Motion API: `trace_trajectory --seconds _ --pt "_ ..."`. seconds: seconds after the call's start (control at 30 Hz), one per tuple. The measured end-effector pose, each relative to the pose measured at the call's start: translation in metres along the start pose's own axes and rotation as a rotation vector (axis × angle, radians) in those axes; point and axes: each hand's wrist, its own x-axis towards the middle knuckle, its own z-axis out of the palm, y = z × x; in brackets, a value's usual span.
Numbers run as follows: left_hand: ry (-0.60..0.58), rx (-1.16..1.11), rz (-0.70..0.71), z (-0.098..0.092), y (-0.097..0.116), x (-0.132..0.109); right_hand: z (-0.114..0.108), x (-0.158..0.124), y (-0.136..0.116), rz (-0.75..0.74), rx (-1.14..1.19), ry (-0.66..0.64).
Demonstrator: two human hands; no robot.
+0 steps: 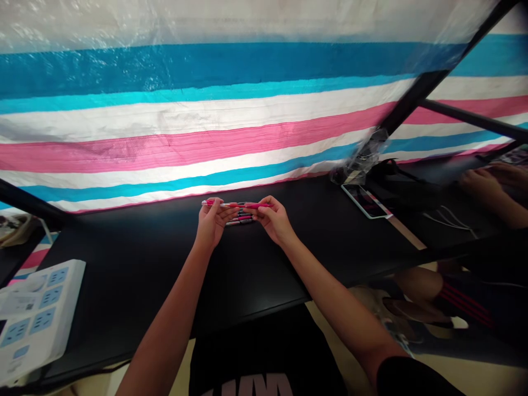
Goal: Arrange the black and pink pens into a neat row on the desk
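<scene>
A red pen with a clear, whitish end (228, 205) stretches level between my two hands, above the black table. My left hand (212, 219) pinches its clear end between thumb and fingers. At the red end, my right hand (273, 217) has thumb and fingers closed on it. Whether the pen is whole or in two parts at its middle, I cannot tell. Several more pens (240, 220) lie side by side on the table just below it, partly hidden by my fingers.
A white power strip (68, 308) occupies the table's left end. To the right are a phone (365, 201), a flat strip (406, 231), crumpled clear plastic (365, 157) and a white cable (449, 220). Another person's hands (482, 184) are at the far right. A striped sheet (206, 143) hangs behind.
</scene>
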Motion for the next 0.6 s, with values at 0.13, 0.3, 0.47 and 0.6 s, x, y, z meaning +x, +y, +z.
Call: trace_trajectory --seconds 0.13,0.3,0.47,0.6 --pt "0.049 -0.040 0.033 -0.0036 0.0006 0.0037 -0.0003 -0.0006 -0.0044 -0.001 0.006 -0.002" --pt "0.052 -0.039 0.043 -0.0045 -0.0007 0.0045 0.0012 -0.0010 -0.0042 0.017 0.023 -0.009" --pt "0.018 -0.018 0.027 -0.0019 -0.0019 0.0021 0.0028 -0.0009 -0.0027 0.029 0.026 -0.009" --pt "-0.011 -0.016 0.012 -0.0003 -0.0024 0.0006 0.0037 -0.0008 -0.0028 0.032 0.012 -0.002"
